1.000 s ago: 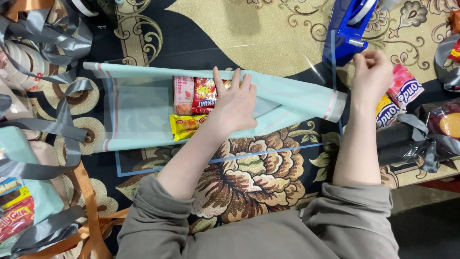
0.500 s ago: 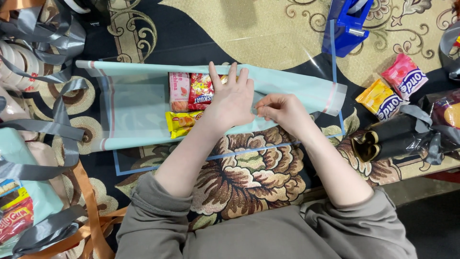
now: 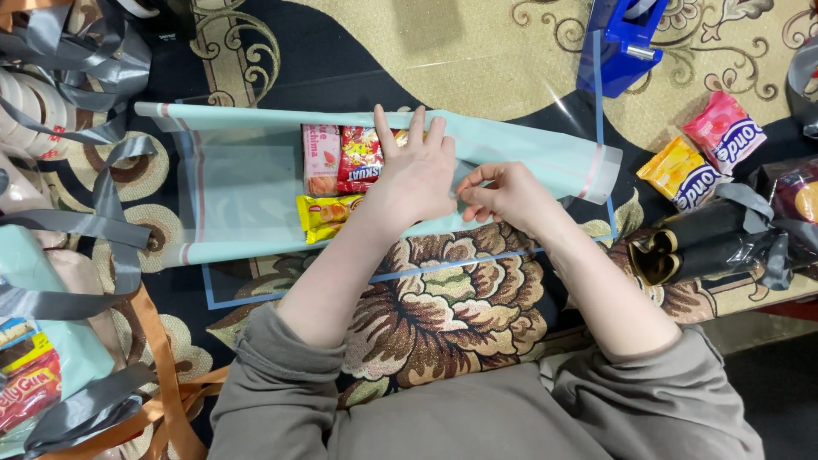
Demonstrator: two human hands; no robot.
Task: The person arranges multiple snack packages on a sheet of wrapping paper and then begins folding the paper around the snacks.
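Our left hand [image 3: 415, 175] lies flat, fingers spread, pinning the mint wrap [image 3: 511, 149] closed over the snacks [image 3: 341, 175] on the carpet [image 3: 477, 51]; our right hand [image 3: 503, 194] pinches its seam.

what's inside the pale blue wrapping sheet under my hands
Snack packets: a pink one, a red one and a yellow one. The left hand covers whatever lies further right.

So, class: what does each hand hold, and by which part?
The left hand presses flat on the pale wrapping sheet over the snacks. The right hand pinches the sheet's folded edge.
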